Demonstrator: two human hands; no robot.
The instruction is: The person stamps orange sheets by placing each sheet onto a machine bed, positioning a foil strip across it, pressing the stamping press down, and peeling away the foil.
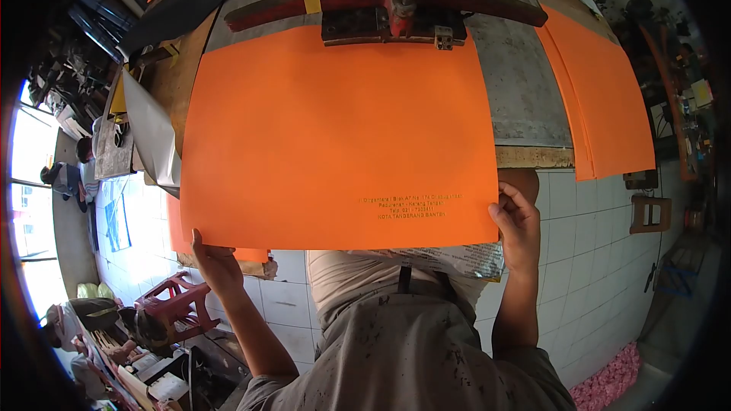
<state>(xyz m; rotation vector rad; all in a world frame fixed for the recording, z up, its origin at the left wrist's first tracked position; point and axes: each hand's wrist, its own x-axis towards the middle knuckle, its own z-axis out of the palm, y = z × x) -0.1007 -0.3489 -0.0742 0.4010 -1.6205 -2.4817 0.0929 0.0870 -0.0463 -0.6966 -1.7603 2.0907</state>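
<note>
A large orange sheet [327, 129] spans the middle of the head view, its far edge under the head of a heavy metal press [396, 15]. Several lines of gold lettering [411, 207] run across its near right part. My left hand [216, 262] pinches the near left corner, thumb and fingers closed on the edge. At the near right edge, my right hand [518, 221] grips the same sheet between thumb and fingers. Below the sheet, a printed silvery sheet [457, 259] lies across my lap, partly covered.
More orange sheets [601, 91] are stacked on the right of the press's metal bed [525, 84]. On the left hang a grey sheet [151, 129] and a black sheet [179, 11]. A red plastic stool [179, 304] stands on the tiled floor at lower left; a brown stool [651, 215] stands at right.
</note>
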